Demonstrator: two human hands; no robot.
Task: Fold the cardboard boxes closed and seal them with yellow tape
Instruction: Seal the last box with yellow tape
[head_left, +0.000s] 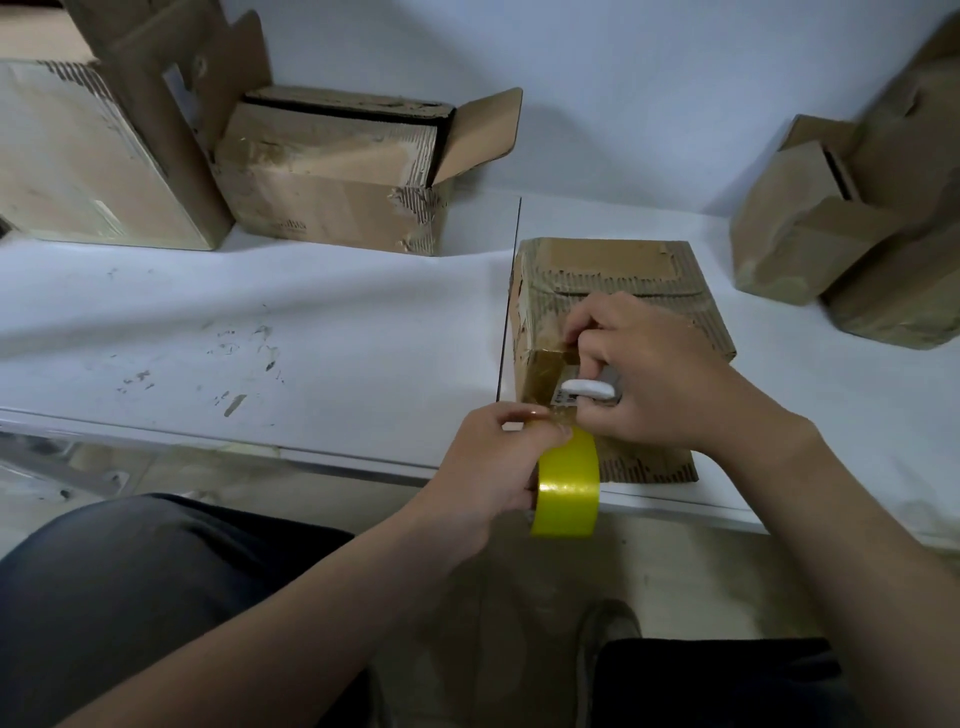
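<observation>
Left hand (483, 462) clamped around yellow tape roll (567, 488); right hand (660, 379) closed on white cutter (589, 388), pressing closed cardboard box (613, 270). Tape thin, clingy; roll best gripped by rim. Box light, worn, dents easily.

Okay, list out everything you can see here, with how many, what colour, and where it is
Cardboard box being sealed: one, brown, closed, near table edge under both hands.
Open boxes: two at back left, a large one and a smaller one; brown.
More boxes: brown, far right, count unclear.
Tape roll: one, yellow, off the table edge.
Small tool: one, white, against the box front.
Table: one, white, scuffed.
Shoe: one, dark, on floor.
Left hand: holds the tape roll.
Right hand: grips the white tool.
</observation>
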